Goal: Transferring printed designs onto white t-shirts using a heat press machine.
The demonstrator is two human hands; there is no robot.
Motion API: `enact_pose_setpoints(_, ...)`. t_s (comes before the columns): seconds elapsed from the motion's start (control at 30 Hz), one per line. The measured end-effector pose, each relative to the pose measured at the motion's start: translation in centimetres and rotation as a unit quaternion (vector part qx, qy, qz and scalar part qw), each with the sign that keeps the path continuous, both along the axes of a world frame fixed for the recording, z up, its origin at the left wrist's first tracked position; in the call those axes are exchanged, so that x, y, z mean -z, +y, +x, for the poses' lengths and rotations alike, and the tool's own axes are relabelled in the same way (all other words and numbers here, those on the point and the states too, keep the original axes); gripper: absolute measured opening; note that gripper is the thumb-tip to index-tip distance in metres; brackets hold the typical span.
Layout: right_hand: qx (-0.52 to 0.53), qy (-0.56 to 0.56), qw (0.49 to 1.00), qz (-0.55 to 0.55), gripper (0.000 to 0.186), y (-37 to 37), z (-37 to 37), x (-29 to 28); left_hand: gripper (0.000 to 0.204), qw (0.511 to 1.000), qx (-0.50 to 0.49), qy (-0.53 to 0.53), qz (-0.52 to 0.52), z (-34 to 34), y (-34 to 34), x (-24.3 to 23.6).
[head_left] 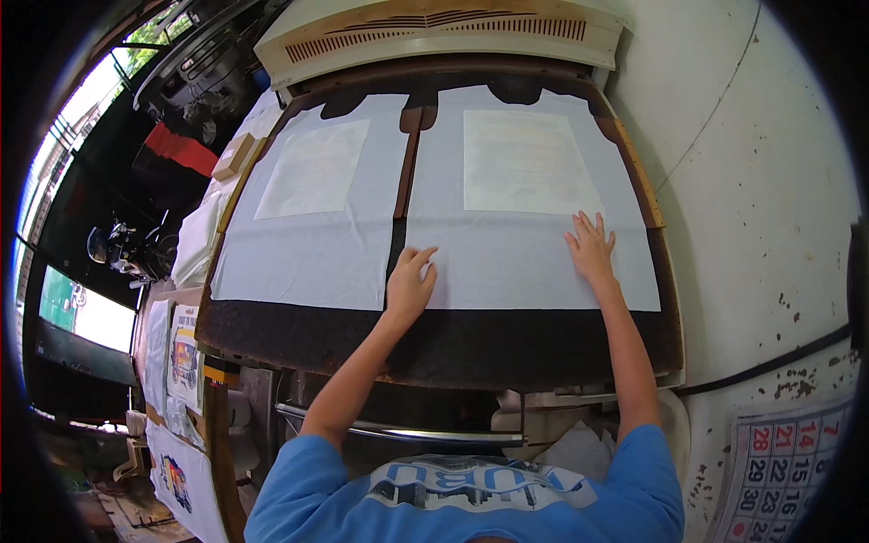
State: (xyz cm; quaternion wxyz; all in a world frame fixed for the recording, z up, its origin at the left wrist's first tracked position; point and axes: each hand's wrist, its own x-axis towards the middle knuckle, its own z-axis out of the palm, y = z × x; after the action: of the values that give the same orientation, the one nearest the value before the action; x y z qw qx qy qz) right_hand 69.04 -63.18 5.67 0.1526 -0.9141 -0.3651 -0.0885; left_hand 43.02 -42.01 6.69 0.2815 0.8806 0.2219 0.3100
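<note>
Two pale grey-blue cut shirt panels lie side by side on a dark, worn table surface point(471, 348): a left panel point(299, 262) and a right panel point(534, 271). An off-white rectangular sheet point(315, 169) rests on the left one, and another off-white sheet point(529, 163) on the right one. My right hand point(592, 252) is spread on the right panel, fingertips just below that sheet's lower right corner. Over the right panel's left edge is my left hand point(412, 285), its fingers partly bent and apart, with nothing seen in them. Its contact with the cloth is unclear.
A beige vented machine housing point(434, 36) spans the table's far end. To the left are a small cardboard box point(233, 156), folded white cloth point(195, 240) and printed shirts point(186, 357). A pale wall point(751, 199) rises on the right, with a calendar point(787, 471) low down.
</note>
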Motion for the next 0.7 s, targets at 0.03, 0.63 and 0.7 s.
enact_pose_setpoints(0.03,0.004,-0.002,1.000,0.001,0.042,-0.2,-1.5,0.0,0.025,1.000,-0.007,-0.009,-0.017,-2.3,-0.6,-0.2)
enact_pose_setpoints(0.63,-0.105,0.063,0.973,0.194,0.011,-1.9,-38.6,3.6,0.017,0.987,-0.158,0.014,0.021,-30.3,-0.7,4.2)
enact_pose_setpoints(0.7,-0.106,-0.022,0.977,0.182,0.011,-1.4,-38.4,4.1,0.016,0.987,-0.151,0.012,0.058,-30.2,-0.3,4.7)
